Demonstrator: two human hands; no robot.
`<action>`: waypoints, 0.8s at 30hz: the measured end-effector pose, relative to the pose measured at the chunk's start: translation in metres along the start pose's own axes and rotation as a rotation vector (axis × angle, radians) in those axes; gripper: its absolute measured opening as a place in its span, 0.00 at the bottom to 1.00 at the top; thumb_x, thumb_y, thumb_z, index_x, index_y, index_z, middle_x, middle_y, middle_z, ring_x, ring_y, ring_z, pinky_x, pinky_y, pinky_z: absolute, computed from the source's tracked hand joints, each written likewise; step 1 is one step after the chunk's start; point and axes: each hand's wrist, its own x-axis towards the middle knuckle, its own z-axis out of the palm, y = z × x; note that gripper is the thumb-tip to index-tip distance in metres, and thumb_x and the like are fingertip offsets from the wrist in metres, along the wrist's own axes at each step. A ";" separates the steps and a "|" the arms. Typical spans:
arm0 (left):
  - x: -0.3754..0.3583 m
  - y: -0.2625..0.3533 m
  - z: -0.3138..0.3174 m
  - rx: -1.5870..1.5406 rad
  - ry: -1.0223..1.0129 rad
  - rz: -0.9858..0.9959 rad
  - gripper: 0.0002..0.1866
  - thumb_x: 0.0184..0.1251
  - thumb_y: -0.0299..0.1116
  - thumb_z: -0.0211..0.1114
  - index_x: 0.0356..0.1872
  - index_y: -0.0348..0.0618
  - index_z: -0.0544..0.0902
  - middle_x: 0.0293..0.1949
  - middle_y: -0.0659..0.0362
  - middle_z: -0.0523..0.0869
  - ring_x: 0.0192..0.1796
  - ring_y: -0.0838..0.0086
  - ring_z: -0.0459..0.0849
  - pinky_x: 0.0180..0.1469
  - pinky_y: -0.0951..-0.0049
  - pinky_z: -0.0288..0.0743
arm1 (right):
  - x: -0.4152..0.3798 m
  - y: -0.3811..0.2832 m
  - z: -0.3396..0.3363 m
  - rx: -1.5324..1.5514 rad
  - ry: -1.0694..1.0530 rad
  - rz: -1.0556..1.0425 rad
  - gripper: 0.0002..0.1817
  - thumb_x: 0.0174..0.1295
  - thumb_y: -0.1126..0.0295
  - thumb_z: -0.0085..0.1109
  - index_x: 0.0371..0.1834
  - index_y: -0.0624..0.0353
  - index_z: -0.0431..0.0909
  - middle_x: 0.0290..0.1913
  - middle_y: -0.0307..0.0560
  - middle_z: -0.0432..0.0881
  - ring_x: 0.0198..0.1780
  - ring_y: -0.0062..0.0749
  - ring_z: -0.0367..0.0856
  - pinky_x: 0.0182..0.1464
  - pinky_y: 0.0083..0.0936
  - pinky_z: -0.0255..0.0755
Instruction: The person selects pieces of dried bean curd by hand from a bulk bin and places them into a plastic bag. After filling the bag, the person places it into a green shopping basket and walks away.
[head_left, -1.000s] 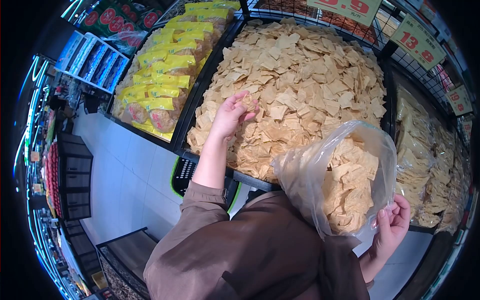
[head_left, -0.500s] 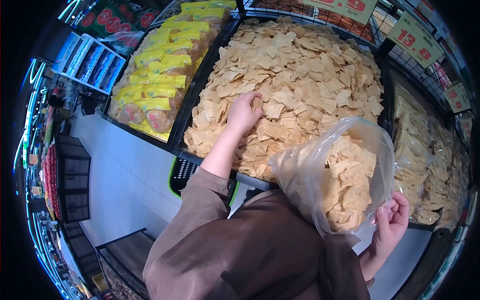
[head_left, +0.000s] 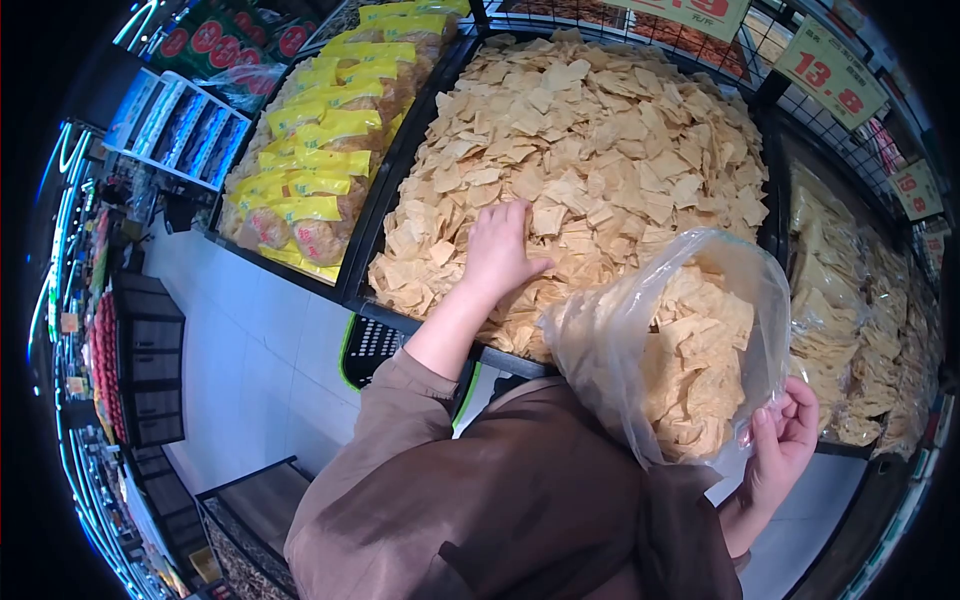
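My left hand point(head_left: 500, 248) rests on the heap of thin, pale-yellow dried flakes point(head_left: 600, 130) in a black bin. Its thumb is spread away from the fingers, and the fingertips touch the flakes. I see nothing held in it. At the lower right, my right hand point(head_left: 785, 435) is closed on the rim of a clear plastic bag point(head_left: 615, 350). The bag leans over the front edge of the bin with its mouth open toward me. Inside it lies a large amount of the same flakes point(head_left: 695, 370).
Yellow-topped packets point(head_left: 320, 160) fill the bin on the left. Bagged dried goods point(head_left: 840, 330) lie to the right. Price signs point(head_left: 830, 75) hang on the wire rack behind. Under the bin's front edge is a black basket with a green rim point(head_left: 360, 350).
My left hand has shifted slightly down on the heap, and its thumb has spread from the fingers. The right hand and the bag have hardly moved.
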 end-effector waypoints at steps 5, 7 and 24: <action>-0.008 0.010 -0.003 0.086 0.055 0.025 0.45 0.36 0.44 0.81 0.60 0.42 0.69 0.55 0.49 0.77 0.60 0.53 0.72 0.62 0.58 0.67 | 0.000 0.001 -0.003 -0.013 0.021 0.019 0.21 0.59 0.84 0.58 0.56 0.69 0.68 0.33 0.42 0.77 0.25 0.16 0.72 0.27 0.11 0.69; -0.004 0.003 0.003 0.079 0.042 -0.018 0.44 0.37 0.41 0.81 0.60 0.42 0.69 0.55 0.49 0.77 0.60 0.53 0.71 0.62 0.59 0.67 | 0.000 0.002 -0.003 -0.013 0.030 0.017 0.21 0.59 0.84 0.57 0.56 0.69 0.68 0.34 0.42 0.77 0.25 0.16 0.72 0.27 0.11 0.69; 0.004 -0.041 -0.017 -0.215 -0.070 0.163 0.39 0.43 0.33 0.79 0.62 0.52 0.73 0.60 0.49 0.75 0.63 0.55 0.72 0.64 0.60 0.68 | -0.001 0.001 -0.002 -0.005 0.034 0.016 0.21 0.59 0.85 0.58 0.57 0.68 0.68 0.35 0.42 0.77 0.25 0.16 0.73 0.27 0.12 0.70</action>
